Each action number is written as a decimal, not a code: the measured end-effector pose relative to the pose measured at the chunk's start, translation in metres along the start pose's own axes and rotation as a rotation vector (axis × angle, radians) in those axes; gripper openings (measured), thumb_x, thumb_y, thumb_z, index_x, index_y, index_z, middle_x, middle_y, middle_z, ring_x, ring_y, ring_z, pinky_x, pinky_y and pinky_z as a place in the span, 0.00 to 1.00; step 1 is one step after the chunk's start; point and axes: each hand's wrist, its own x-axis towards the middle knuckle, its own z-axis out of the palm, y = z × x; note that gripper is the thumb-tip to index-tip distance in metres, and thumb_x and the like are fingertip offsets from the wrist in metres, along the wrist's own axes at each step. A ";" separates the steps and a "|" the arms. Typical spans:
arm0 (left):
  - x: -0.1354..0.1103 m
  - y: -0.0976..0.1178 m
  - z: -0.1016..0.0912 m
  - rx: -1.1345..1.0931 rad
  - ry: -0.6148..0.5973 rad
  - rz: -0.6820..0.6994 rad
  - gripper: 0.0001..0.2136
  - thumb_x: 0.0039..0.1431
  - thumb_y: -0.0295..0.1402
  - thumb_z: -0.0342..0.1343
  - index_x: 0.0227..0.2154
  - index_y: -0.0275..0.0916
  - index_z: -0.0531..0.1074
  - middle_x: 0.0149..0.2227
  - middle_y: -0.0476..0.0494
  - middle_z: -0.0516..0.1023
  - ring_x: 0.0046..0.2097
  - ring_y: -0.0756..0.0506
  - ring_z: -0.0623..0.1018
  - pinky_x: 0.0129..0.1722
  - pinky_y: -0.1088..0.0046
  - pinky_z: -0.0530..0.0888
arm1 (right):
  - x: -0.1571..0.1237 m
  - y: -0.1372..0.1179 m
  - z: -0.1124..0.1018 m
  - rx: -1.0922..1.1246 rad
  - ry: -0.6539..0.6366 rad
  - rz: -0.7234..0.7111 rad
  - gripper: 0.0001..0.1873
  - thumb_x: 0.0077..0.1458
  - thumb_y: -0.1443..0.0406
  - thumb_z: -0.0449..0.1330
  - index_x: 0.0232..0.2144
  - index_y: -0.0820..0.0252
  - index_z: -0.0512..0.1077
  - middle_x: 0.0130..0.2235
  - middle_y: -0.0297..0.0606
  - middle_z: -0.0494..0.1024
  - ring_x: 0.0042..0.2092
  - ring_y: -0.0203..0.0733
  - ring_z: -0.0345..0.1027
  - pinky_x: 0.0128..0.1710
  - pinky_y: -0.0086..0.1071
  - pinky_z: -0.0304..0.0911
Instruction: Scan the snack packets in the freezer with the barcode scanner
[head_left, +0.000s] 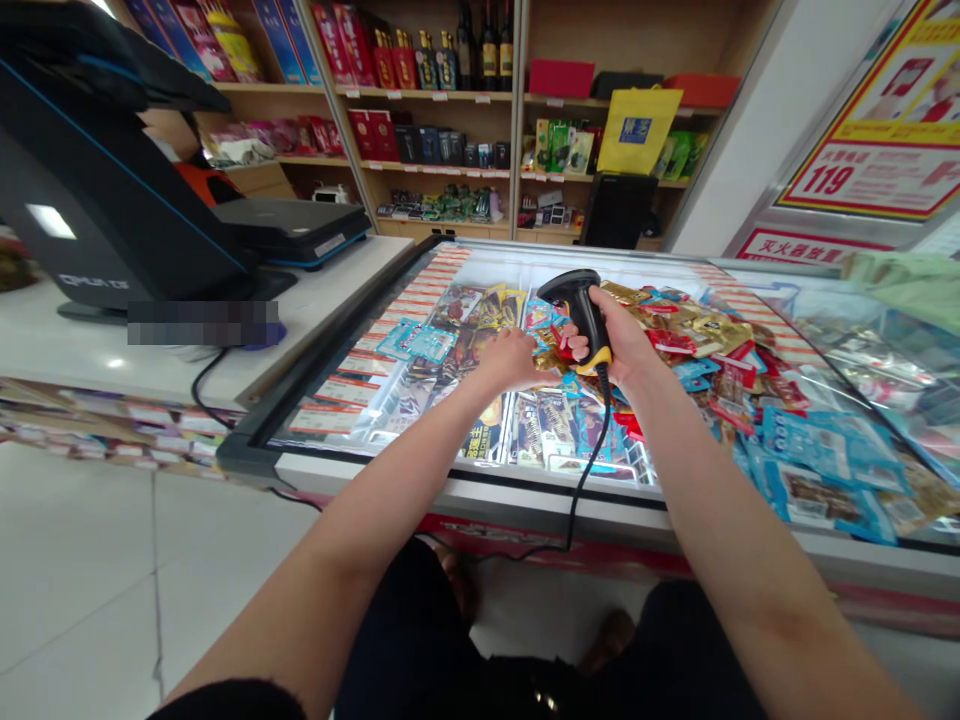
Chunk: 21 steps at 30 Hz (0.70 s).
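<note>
Packets (712, 340), overlapping too much to count, heap across the freezer (480, 490) right of the right hand (622, 335), closed round one scanner (589, 310). One cord (607, 395) hangs below it. The left hand (514, 360) is half-curled, its hold unclear. One scale (296, 225) sits on the bench (75, 345), left of both.

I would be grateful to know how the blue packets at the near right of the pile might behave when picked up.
The blue packets would probably flex, since they look like thin, wrinkled pouches. Their shiny surfaces suggest they may be slippery. They overlap loosely, so pushing one could shift its neighbours.
</note>
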 end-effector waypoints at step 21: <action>0.014 -0.040 -0.023 -0.128 -0.052 -0.269 0.22 0.38 0.34 0.68 0.40 0.38 0.75 0.42 0.39 0.79 0.43 0.39 0.78 0.42 0.67 0.72 | -0.001 0.001 0.001 -0.058 -0.015 -0.022 0.17 0.67 0.54 0.48 0.32 0.59 0.65 0.20 0.33 0.68 0.16 0.31 0.58 0.12 0.22 0.56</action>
